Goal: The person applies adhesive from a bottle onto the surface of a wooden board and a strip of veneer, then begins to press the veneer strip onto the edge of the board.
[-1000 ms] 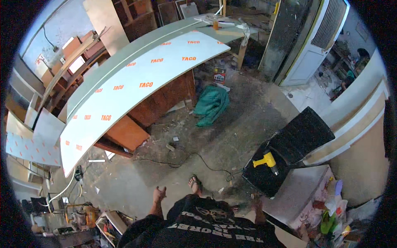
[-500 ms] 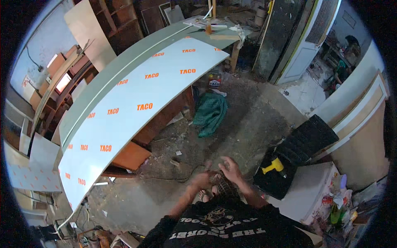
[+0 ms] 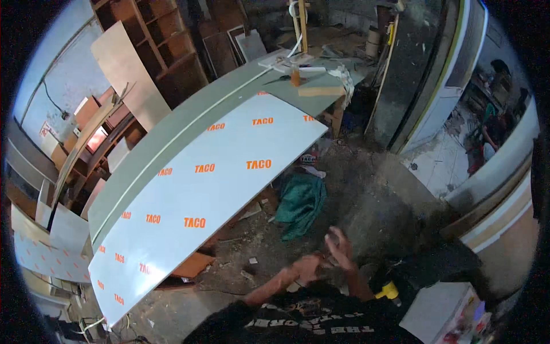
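Note:
My left hand (image 3: 309,268) is in front of my body, close to my right hand, its fingers too smeared and small to read. Just to its right, my right hand (image 3: 339,247) is raised with its fingers pointing up and apart, and I see nothing in it. Ahead and to the left, a long white laminated panel (image 3: 229,192) with orange printing rests on a grey-green tabletop (image 3: 166,137). Both hands are apart from the panel. A green cloth (image 3: 301,206) lies on the floor beyond my hands.
A yellow power drill (image 3: 388,290) lies on something black at my right, near a white box (image 3: 438,312). Tall wooden shelving (image 3: 163,40) and leaning boards stand at the back left. At right, a doorway shows a person (image 3: 492,129) in the other room.
My view has tilted up, so the panel, cloth and drill sit lower in the picture. My hands have risen in front of me and come closer together.

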`<state>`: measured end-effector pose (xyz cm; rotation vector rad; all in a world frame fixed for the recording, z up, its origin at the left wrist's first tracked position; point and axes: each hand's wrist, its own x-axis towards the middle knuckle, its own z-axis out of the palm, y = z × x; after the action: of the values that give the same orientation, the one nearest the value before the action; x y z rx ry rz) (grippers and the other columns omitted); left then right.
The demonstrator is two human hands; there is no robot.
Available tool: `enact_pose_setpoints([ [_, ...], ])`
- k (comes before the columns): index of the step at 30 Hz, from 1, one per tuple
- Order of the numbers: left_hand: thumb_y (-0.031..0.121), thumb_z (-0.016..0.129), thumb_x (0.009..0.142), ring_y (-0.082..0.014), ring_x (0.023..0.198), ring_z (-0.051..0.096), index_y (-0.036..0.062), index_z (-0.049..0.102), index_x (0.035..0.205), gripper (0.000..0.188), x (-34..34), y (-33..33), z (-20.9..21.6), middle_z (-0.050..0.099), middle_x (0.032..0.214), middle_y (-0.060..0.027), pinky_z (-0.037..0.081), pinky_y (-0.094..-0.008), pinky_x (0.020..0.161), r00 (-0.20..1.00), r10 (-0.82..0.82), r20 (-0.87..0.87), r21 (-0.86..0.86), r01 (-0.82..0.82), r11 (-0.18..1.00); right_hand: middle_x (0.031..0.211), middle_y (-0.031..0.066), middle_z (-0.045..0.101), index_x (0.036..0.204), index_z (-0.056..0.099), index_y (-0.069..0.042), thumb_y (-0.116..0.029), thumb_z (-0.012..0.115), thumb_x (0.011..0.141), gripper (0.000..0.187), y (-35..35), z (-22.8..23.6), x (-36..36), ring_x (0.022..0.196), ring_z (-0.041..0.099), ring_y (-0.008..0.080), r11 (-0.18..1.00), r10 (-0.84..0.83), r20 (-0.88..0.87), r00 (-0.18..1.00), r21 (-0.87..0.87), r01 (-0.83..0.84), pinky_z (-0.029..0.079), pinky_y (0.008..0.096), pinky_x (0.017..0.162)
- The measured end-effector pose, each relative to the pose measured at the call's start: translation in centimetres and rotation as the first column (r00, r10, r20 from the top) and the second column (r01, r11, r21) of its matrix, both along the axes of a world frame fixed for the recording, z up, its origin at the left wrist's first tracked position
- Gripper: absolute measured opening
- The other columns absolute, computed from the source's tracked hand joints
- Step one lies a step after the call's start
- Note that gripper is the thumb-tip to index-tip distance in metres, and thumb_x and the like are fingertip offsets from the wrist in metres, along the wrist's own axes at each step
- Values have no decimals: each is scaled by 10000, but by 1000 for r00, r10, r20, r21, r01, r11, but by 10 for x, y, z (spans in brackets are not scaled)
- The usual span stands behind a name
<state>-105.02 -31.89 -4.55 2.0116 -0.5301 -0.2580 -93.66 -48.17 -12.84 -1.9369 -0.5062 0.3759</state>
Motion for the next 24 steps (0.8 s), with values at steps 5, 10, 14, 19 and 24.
enact_pose_setpoints([
  [5, 348, 719, 863, -385, 1329, 471, 71, 663, 1230, 463, 117, 34, 17, 380, 1525, -206, 444, -461, 1037, 951, 225, 214, -44, -220, 974, 1308, 194, 546, 1394, 493, -108, -491, 576, 964, 581, -30, -11, 142, 1214, 529, 357, 984, -150, -88, 985, 86, 157, 428, 491, 1001],
  [10, 372, 718, 875, -420, 1367, 413, 78, 671, 1224, 459, 175, 96, 4, 308, 1560, -228, 399, -473, 1082, 885, 463, 49, 78, -465, 882, 1441, 197, 461, 1428, 459, -72, -495, 570, 966, 637, 60, 79, 197, 1349, 426, 376, 995, 5, -57, 998, -102, -11, 383, 521, 1067],
  [14, 377, 714, 880, -433, 1328, 456, 34, 691, 1176, 453, 223, 122, -4, 340, 1536, -253, 404, -483, 1066, 843, 520, 133, 68, -532, 844, 1441, 209, 460, 1425, 455, -55, -493, 600, 949, 662, 121, 90, 226, 1352, 422, 387, 972, 215, 11, 977, -100, -213, 383, 523, 1073],
  [19, 353, 712, 881, -430, 1308, 480, -28, 711, 1083, 432, 296, 168, -3, 393, 1494, -276, 416, -484, 1044, 774, 632, 29, -154, -622, 768, 1405, 215, 496, 1413, 449, -15, -413, 639, 947, 641, 130, -5, 295, 1322, 465, 381, 964, 259, 152, 954, 14, -264, 403, 511, 1060],
  [24, 320, 718, 861, -430, 1291, 490, 58, 667, 1211, 440, 346, 251, -26, 410, 1469, -302, 406, -482, 1050, 601, 771, 213, -98, -772, 629, 1359, 181, 540, 1396, 477, -36, -419, 619, 953, 603, 157, 40, 379, 1213, 555, 330, 983, 141, -84, 986, -104, -149, 455, 477, 998],
])
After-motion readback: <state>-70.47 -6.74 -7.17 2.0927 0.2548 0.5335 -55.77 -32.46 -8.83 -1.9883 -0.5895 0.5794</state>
